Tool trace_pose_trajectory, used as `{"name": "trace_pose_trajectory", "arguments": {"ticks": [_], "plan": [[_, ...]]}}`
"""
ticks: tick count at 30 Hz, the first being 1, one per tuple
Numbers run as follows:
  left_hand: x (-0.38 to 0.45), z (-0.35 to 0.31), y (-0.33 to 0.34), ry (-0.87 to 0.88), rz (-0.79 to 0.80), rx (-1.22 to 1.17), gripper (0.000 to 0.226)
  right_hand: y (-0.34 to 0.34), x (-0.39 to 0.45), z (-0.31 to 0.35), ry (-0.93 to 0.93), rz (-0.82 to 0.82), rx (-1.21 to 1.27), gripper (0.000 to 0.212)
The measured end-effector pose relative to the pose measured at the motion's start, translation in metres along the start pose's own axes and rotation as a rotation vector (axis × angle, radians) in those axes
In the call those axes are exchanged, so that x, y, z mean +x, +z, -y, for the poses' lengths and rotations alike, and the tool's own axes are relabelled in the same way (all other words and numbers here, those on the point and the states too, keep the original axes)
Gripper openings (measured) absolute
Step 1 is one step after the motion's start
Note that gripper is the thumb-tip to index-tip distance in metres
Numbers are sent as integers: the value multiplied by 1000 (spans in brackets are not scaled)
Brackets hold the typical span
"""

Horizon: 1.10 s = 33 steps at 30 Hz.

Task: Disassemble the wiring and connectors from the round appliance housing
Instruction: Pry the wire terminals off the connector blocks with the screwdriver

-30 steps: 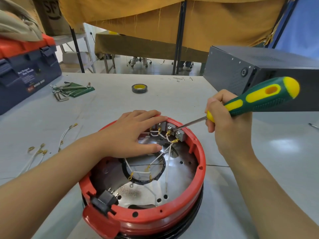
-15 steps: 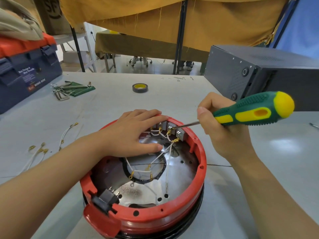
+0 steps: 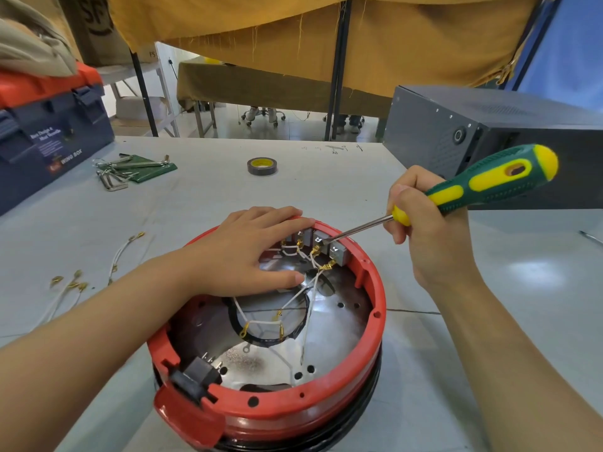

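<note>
Bright, even daylight; soft shadows; wide-angle bending at edges.

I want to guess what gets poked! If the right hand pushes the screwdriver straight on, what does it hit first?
Probably the grey connector on the red housing's far wall; the screwdriver tip in the right hand seems to touch it already.

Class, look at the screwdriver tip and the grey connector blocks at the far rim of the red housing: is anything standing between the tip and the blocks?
Nothing visible does. The screwdriver, gripped by the right hand, already has its tip at the grey connector blocks. The left hand rests on the red housing beside them, left of the tip's path.
</note>
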<state>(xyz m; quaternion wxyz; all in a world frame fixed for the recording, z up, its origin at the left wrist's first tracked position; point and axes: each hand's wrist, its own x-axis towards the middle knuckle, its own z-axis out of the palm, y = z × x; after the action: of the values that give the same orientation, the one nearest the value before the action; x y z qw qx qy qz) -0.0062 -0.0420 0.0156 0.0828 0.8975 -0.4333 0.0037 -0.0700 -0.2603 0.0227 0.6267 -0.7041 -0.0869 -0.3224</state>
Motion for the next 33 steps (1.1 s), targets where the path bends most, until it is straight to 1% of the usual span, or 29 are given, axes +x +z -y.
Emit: {"name": "trace_pose_trajectory", "arguments": {"ticks": [4, 13, 22, 26, 30, 33], "plan": [[0, 0, 0, 7, -6, -14, 72, 0, 0, -1, 9, -11, 23, 28], [-1, 0, 0, -6, 10, -13, 76, 0, 2, -1, 56, -29, 72, 30], [0, 1, 0, -5, 10, -7, 76, 0, 3, -3, 113, -80, 115, 23], [0, 1, 0, -2, 13, -5, 76, 2, 2, -4, 128, -68, 123, 21], [0, 1, 0, 2, 8, -7, 76, 6, 0, -4, 114, -33, 117, 24], [0, 1, 0, 5, 4, -7, 76, 1, 2, -2, 113, -82, 153, 25]]}}
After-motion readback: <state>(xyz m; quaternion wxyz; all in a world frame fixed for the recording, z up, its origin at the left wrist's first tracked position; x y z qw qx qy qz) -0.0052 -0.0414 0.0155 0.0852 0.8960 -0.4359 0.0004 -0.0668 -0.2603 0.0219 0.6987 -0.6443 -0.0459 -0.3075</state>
